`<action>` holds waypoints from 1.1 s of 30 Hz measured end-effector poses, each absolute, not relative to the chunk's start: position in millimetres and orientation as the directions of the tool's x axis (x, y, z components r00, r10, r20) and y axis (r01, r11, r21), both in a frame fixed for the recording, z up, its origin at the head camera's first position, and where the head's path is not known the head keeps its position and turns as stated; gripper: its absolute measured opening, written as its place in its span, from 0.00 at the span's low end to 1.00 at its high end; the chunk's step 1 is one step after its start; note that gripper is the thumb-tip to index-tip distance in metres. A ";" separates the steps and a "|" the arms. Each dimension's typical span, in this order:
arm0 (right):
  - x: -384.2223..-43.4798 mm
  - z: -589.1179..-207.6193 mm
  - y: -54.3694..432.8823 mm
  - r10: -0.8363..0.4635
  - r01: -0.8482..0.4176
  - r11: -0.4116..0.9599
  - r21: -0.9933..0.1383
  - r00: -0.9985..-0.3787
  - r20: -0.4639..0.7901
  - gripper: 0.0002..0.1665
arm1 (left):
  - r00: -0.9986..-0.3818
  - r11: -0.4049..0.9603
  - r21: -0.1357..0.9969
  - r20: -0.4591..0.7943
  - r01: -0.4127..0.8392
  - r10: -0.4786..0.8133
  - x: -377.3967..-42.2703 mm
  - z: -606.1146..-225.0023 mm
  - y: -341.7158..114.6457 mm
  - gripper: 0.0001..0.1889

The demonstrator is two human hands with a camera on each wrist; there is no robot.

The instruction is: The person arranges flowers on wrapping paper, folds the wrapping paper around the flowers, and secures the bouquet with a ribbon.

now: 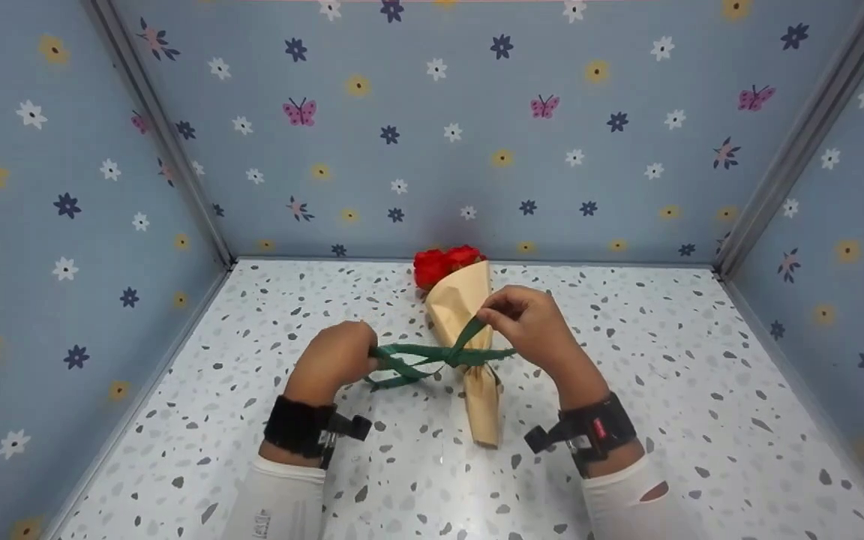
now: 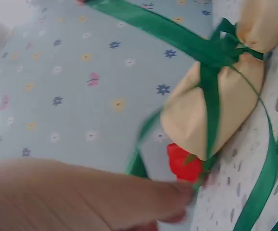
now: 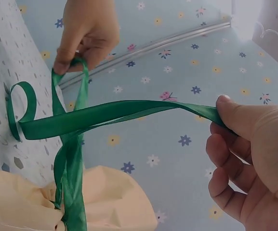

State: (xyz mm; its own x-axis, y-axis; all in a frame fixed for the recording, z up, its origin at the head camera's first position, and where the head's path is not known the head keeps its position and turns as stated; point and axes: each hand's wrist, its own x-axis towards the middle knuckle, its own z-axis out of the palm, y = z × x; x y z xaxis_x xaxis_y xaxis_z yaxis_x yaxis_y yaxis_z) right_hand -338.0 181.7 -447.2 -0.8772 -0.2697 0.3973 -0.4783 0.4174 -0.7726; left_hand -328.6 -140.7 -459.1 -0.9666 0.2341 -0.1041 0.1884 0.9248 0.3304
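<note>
A small bouquet of red flowers wrapped in tan paper lies on the table, its blooms toward the back wall. Green ribbon is wound about the paper's narrow middle, with loops and tails spreading left. My left hand, left of the bouquet, pinches a loop of ribbon between thumb and fingers. Above the wrap's right side, my right hand pinches another length of ribbon and draws it up from the knot. In the right wrist view that length runs taut-looking from the thumb and forefinger.
The white speckled table is enclosed by blue walls printed with flowers and butterflies. Grey metal strips line the corners. A ribbon tail hangs down onto the table in the left wrist view.
</note>
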 end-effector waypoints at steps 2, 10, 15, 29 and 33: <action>-337.9 -447.9 182.3 -0.264 -0.475 0.419 -0.774 -0.879 0.397 0.03 | -0.949 0.908 0.385 -0.191 0.164 0.252 -323.7 -458.4 -140.1 0.09; -338.6 -449.0 180.4 -0.260 -0.465 0.418 -0.781 -0.884 0.388 0.03 | -0.847 0.864 0.458 -0.357 0.209 0.394 -319.1 -460.0 -110.2 0.31; -336.6 -446.7 178.3 -0.261 -0.473 0.418 -0.776 -0.880 0.396 0.04 | -0.914 0.809 0.537 -0.158 0.237 0.373 -322.8 -448.5 -93.6 0.18; -332.2 -447.5 170.7 -0.304 -0.524 0.408 -0.748 -0.850 0.430 0.03 | -0.849 0.612 0.594 0.296 0.522 0.437 -321.0 -440.5 -55.0 0.12; -331.3 -447.0 169.8 -0.325 -0.546 0.404 -0.734 -0.836 0.442 0.05 | -0.834 0.603 0.578 0.342 0.550 0.433 -323.1 -445.0 -54.5 0.08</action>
State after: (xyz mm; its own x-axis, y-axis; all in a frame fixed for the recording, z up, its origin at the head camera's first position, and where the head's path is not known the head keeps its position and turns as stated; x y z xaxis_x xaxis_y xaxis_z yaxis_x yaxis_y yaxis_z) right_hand -331.3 169.8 -447.0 -0.8359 -0.3253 0.4421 -0.5455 0.4043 -0.7341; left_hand -323.1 -54.5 -445.0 -0.8342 0.4329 0.3416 0.5497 0.6027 0.5784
